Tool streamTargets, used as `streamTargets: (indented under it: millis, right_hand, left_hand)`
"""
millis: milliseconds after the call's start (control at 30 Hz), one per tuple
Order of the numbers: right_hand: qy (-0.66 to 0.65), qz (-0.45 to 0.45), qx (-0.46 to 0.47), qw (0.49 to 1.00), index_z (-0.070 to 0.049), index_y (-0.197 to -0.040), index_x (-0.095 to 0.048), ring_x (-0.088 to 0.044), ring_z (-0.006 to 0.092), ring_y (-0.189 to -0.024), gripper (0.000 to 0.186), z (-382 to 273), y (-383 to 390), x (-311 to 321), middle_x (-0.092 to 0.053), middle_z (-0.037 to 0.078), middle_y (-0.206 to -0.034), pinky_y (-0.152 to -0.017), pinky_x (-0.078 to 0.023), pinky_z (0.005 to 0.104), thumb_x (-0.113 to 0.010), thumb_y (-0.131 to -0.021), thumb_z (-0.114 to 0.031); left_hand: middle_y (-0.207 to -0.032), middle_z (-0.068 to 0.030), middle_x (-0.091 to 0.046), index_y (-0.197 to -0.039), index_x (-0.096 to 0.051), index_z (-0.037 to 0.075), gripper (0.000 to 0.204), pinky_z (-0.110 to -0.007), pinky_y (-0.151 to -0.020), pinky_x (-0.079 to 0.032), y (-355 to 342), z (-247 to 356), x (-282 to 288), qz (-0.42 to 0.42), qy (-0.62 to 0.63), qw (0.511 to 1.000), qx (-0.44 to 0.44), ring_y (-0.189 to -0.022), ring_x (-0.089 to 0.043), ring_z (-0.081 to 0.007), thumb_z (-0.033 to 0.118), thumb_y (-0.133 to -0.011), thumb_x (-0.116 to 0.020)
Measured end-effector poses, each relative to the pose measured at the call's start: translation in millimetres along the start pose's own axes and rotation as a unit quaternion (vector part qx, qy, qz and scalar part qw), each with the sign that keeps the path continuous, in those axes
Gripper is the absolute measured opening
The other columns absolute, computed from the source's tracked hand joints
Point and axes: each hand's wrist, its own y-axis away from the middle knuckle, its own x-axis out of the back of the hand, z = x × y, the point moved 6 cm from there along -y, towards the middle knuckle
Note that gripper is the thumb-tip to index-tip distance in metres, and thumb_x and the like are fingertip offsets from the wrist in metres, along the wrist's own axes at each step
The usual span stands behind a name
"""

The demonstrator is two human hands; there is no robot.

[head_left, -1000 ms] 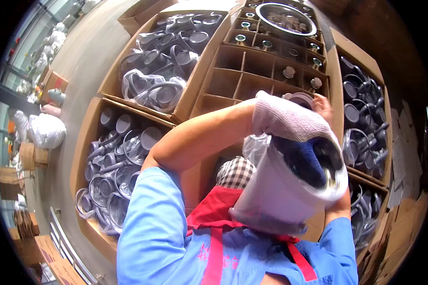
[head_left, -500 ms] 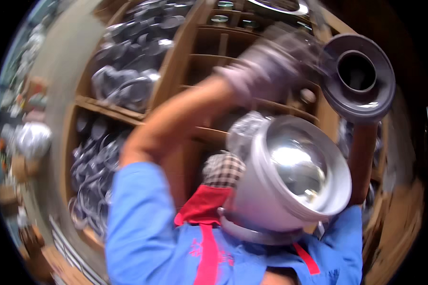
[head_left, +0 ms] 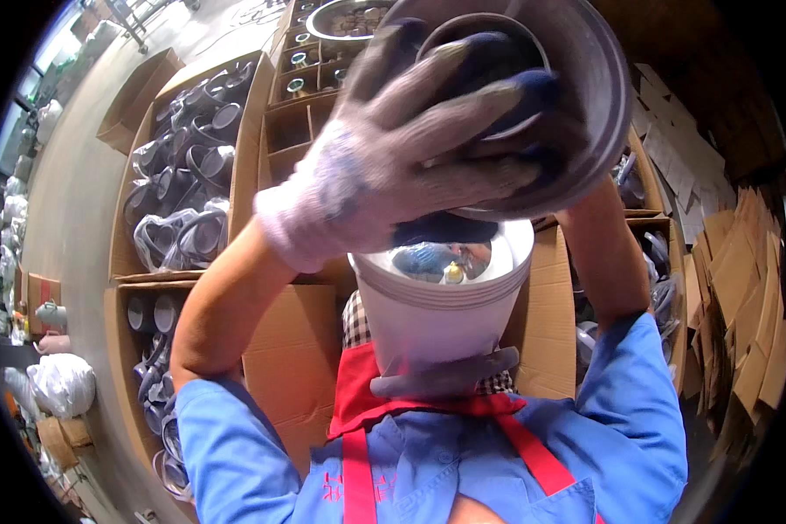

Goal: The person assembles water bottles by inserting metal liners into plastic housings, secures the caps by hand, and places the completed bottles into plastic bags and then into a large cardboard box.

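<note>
My left hand (head_left: pixel 393 162), in a pale glove with blue fingertips, has its fingers spread across the face of a large grey round flanged part (head_left: pixel 598 79). They lie over its dark central ring; anything beneath them is hidden. My right forearm (head_left: pixel 607 253) rises behind that part and holds it up from the far side, so the right hand itself is out of sight. Between my legs, below both hands, stands a white bucket (head_left: pixel 437 332) with a shiny, mirror-like domed thing (head_left: pixel 432 260) inside. A grey curved piece (head_left: pixel 445 375) lies against the bucket's lower end.
Cardboard boxes (head_left: pixel 246 113) of grey ring-shaped parts (head_left: pixel 205 166) stand on the left, and more boxes on the right. Straight ahead are a divided box with metal pieces (head_left: pixel 299 59) and a metal bowl (head_left: pixel 327 19). Flattened cardboard (head_left: pixel 747 297) is stacked at far right.
My left hand has come onto the grey part, which has moved left and nearer. The bucket appears more upright and further left in view.
</note>
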Motion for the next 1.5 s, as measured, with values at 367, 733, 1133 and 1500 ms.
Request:
streamTargets:
  millis: [367,733,1133,1500]
  right_hand:
    - [-0.187,0.133,0.074,0.97,0.002,-0.135,-0.042,-0.053,0.0326,-0.119,0.079,76,31,-3,-0.053,0.021,-0.128,-0.102,-0.041,0.0475,-0.029,-0.094,-0.063]
    - [0.025,0.13,0.334,0.933,0.004,-0.134,-0.039,-0.035,0.0367,-0.131,0.104,17,54,-48,-0.038,0.026,-0.137,-0.108,-0.026,0.0497,-0.043,-0.073,-0.081]
    - [0.13,0.131,0.385,0.904,0.001,-0.13,-0.039,-0.046,0.0374,-0.117,0.108,30,73,-49,-0.047,0.02,-0.124,-0.102,-0.034,0.0503,-0.07,-0.06,-0.074]
    - [0.103,0.27,0.355,0.889,0.004,-0.101,-0.058,-0.06,0.03,-0.09,0.038,36,79,-51,-0.06,0.02,-0.098,-0.081,-0.047,0.0397,-0.046,-0.086,-0.03]
  left_hand:
    - [-0.111,-0.0261,-0.06,-0.115,-0.058,0.0,0.052,-0.049,-0.096,-0.043,49,-18,-16,0.041,0.451,0.864,0.221,-0.108,-0.057,-0.04,0.036,-0.079,-0.067]
    - [-0.112,-0.0258,-0.062,-0.104,-0.064,-0.002,0.057,-0.049,-0.094,-0.046,17,14,-4,-0.041,0.197,0.94,0.277,-0.107,-0.06,-0.0399,0.048,-0.076,-0.067]
    - [-0.108,-0.0224,-0.064,-0.101,-0.065,0.0,0.058,-0.05,-0.094,-0.046,14,28,3,-0.022,0.15,0.949,0.276,-0.106,-0.06,-0.0382,0.042,-0.063,-0.079]
    - [-0.11,-0.0191,-0.064,-0.098,-0.066,0.003,0.053,-0.048,-0.093,-0.046,9,35,0,-0.036,0.148,0.947,0.284,-0.104,-0.061,-0.0353,0.037,-0.061,-0.081]
